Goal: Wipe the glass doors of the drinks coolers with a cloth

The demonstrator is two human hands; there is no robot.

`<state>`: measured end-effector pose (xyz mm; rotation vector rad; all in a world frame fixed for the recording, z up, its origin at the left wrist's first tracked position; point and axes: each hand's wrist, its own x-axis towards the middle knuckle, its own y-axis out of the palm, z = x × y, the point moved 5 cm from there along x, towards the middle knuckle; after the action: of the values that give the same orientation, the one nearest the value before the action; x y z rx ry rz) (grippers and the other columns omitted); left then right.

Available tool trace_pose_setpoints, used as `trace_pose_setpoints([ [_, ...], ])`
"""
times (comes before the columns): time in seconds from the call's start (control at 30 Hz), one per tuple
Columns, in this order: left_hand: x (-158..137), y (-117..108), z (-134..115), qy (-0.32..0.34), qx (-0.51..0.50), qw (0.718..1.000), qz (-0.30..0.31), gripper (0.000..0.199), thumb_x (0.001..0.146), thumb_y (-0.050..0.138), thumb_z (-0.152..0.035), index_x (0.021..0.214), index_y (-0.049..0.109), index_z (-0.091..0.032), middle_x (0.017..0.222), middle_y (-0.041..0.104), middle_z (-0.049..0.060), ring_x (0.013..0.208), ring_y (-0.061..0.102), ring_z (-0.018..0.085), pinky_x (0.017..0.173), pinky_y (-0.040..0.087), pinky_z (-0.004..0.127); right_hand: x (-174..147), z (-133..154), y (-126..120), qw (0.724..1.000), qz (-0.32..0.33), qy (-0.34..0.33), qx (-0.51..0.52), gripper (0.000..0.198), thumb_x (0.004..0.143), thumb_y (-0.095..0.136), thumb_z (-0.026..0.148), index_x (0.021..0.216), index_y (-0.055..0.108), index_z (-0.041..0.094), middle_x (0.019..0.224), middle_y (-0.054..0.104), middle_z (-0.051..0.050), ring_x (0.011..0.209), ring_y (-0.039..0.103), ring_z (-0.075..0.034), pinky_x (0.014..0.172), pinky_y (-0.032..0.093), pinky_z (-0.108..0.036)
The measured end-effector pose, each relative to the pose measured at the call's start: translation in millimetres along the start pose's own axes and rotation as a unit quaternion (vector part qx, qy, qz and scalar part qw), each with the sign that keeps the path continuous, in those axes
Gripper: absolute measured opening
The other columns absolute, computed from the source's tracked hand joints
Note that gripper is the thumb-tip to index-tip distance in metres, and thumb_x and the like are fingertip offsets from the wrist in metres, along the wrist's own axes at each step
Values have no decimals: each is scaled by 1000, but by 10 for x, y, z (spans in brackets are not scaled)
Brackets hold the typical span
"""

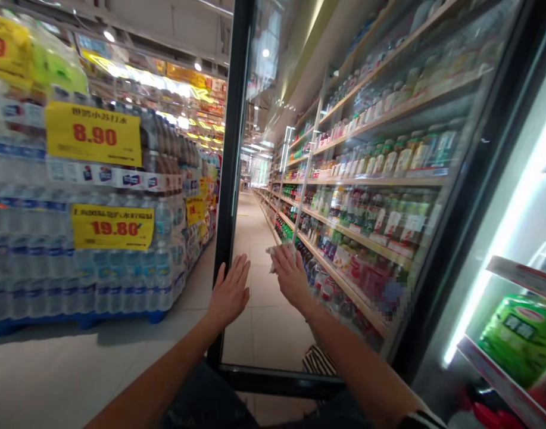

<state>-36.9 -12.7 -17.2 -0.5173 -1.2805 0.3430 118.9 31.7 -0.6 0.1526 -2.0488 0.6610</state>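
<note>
My right hand (291, 280) lies with its fingers extended over a crumpled pale cloth (270, 252), holding it flat to the glass pane (264, 328) of a cooler door. Only the cloth's edges show past my fingers. To the left, my left hand (230, 292) rests by the black door frame (237, 119), fingers stretched out and no object in it. The door stands swung open in front of me, and shelves of bottles show in its glass.
Stacked bottled water (134, 286) with yellow price signs (94, 134) stands on a blue pallet (87, 320) at left. On the right, the lit cooler interior holds a green package (520, 336) on a shelf. Pale floor tiles (183, 351) run between them.
</note>
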Motion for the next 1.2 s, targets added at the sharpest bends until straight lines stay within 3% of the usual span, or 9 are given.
trace_pose_setpoints([
  [0.1, -116, 10, 54, 0, 5, 1000, -6, 57, 81, 41, -25, 135, 35, -11, 142, 36, 12, 135, 27, 21, 112, 14, 44, -358, 338, 134, 992, 53, -109, 35, 40, 89, 41, 16, 128, 48, 17, 138, 44, -7, 134, 30, -19, 114, 16, -43],
  [0.2, -189, 16, 91, 7, 9, 1000, -19, 56, 80, 40, -24, 134, 37, -11, 141, 38, 12, 135, 27, 21, 113, 13, 43, -500, 485, 214, 984, 72, -156, 48, 37, 90, 41, 18, 125, 50, 18, 136, 47, -7, 131, 35, -16, 114, 19, -40],
  [0.43, -153, -95, 159, -6, 3, 999, -34, 55, 81, 40, -23, 134, 37, -9, 142, 35, 14, 135, 27, 23, 113, 14, 44, 94, 287, 103, 998, 21, -62, 24, 43, 89, 38, 12, 132, 42, 14, 141, 40, -8, 136, 25, -22, 113, 14, -50],
  [0.6, -150, -161, 284, -25, -3, 998, -59, 60, 81, 41, -25, 138, 30, -11, 142, 34, 14, 135, 27, 24, 113, 15, 44, -124, 672, 283, 980, 72, -170, 68, 38, 91, 40, 19, 128, 46, 15, 137, 45, -8, 133, 32, -16, 113, 22, -40],
  [0.67, -148, -179, 339, -32, 1, 997, -71, 61, 81, 40, -25, 139, 28, -10, 142, 34, 15, 135, 27, 24, 112, 17, 44, -18, 751, 325, 976, 77, -190, 71, 37, 91, 40, 20, 127, 48, 15, 136, 46, -8, 132, 33, -16, 113, 24, -40],
  [0.87, -150, -237, 542, -77, -3, 994, -76, 68, 81, 44, -27, 142, 20, -9, 145, 28, 17, 136, 23, 25, 111, 18, 46, 729, 617, 234, 990, 48, -122, 57, 37, 90, 39, 14, 126, 49, 16, 141, 40, -6, 136, 26, -21, 113, 20, -48],
  [0.93, -169, -254, 599, -83, 1, 994, -76, 69, 81, 44, -27, 142, 18, -10, 146, 26, 17, 136, 22, 25, 111, 18, 45, 660, 652, 235, 989, 47, -129, 55, 37, 90, 38, 15, 125, 49, 15, 141, 40, -6, 135, 27, -21, 113, 22, -47],
  [1.1, -158, -298, 633, -82, 8, 994, -75, 62, 81, 44, -27, 138, 29, -7, 143, 31, 17, 136, 23, 25, 112, 16, 44, 311, 768, 286, 964, 79, -248, 60, 33, 92, 37, 19, 120, 55, 17, 136, 47, -4, 131, 36, -17, 112, 26, -40],
  [1.2, -45, -361, 578, -73, 4, 994, -78, 59, 81, 44, -28, 135, 34, -7, 143, 32, 16, 136, 23, 24, 113, 15, 43, 612, 559, 202, 978, 52, -195, 45, 37, 90, 39, 17, 126, 50, 16, 140, 41, -6, 134, 29, -20, 113, 21, -46],
])
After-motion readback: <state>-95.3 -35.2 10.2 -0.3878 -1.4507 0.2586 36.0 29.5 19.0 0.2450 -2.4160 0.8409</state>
